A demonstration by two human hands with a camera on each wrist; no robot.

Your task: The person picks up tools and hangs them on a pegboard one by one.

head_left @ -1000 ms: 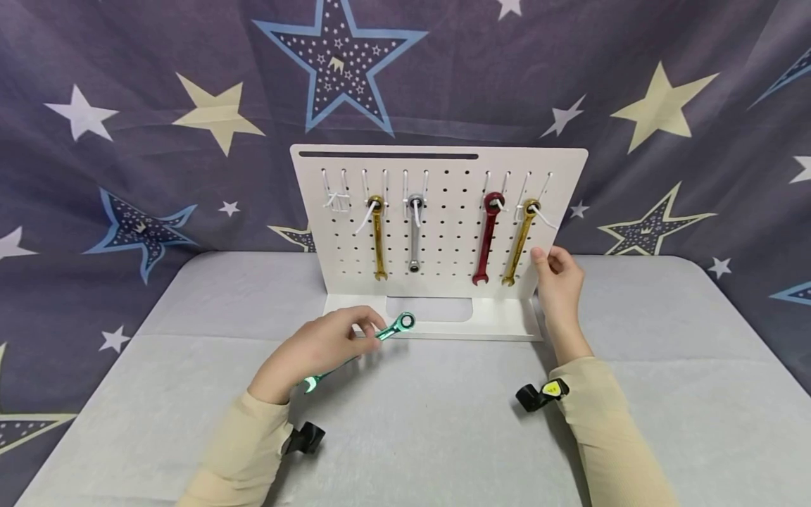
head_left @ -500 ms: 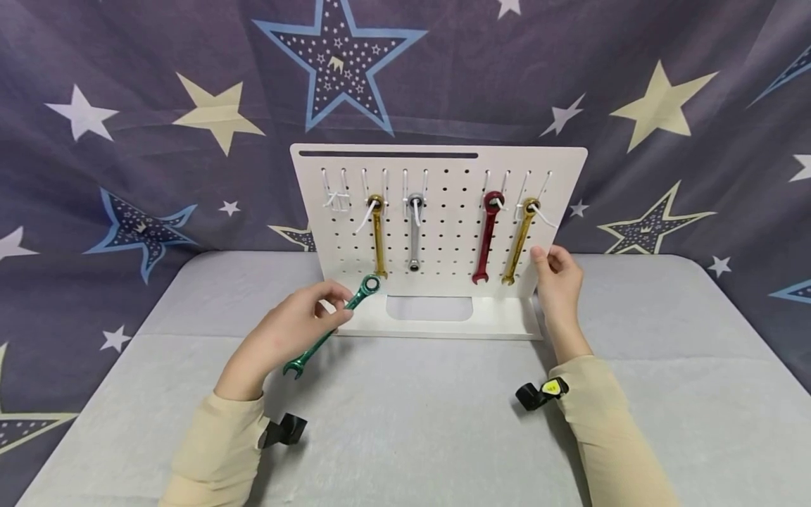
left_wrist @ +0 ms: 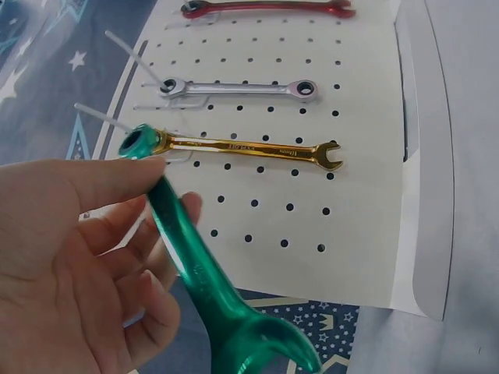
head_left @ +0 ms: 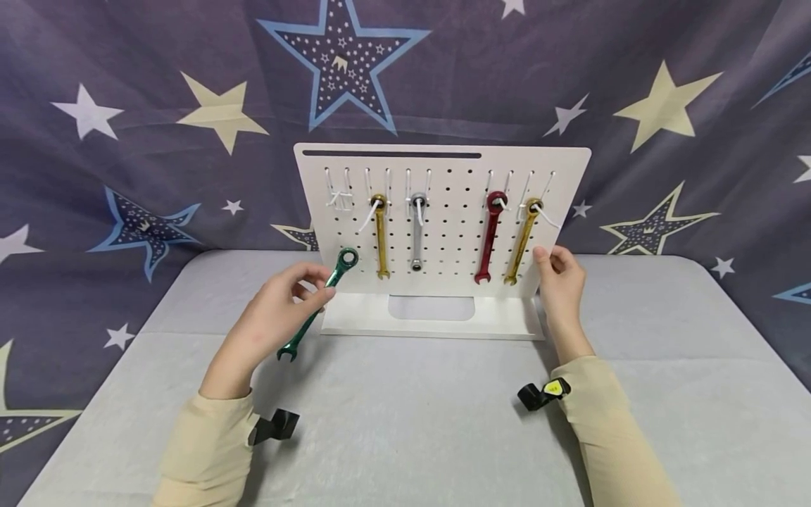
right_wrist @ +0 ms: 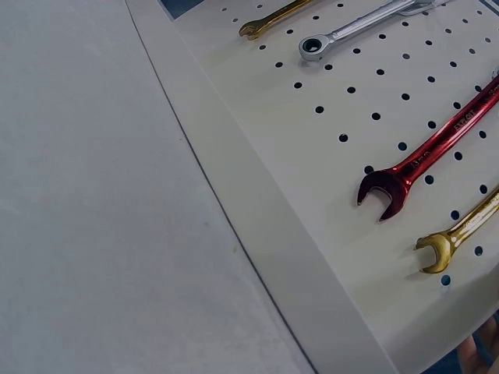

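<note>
My left hand [head_left: 269, 310] pinches a green ratcheting combination wrench [left_wrist: 199, 257] by its shaft, ring end up and open end down, in front of the pegboard's lower left. With its thumb and fingers, my right hand [head_left: 560, 289] grips the right edge of the white pegboard [head_left: 446, 274]. On the board's hooks hang a gold wrench [head_left: 381, 243] at left, a silver wrench [head_left: 417, 236], a red wrench [head_left: 488, 239] and another gold wrench [head_left: 522, 243] at right. The leftmost white hook [head_left: 341, 200] bears no wrench. In the right wrist view only some fingertips [right_wrist: 472, 358] show.
The pegboard stands upright on a white base [head_left: 500, 320] with a cut-out slot. A grey-white cloth [head_left: 405, 422] covers the table. Behind it hangs a dark curtain [head_left: 475, 77] with stars.
My left hand has moved left and up with the green wrench, and the wrench has turned more upright. My right hand stays at the board's edge.
</note>
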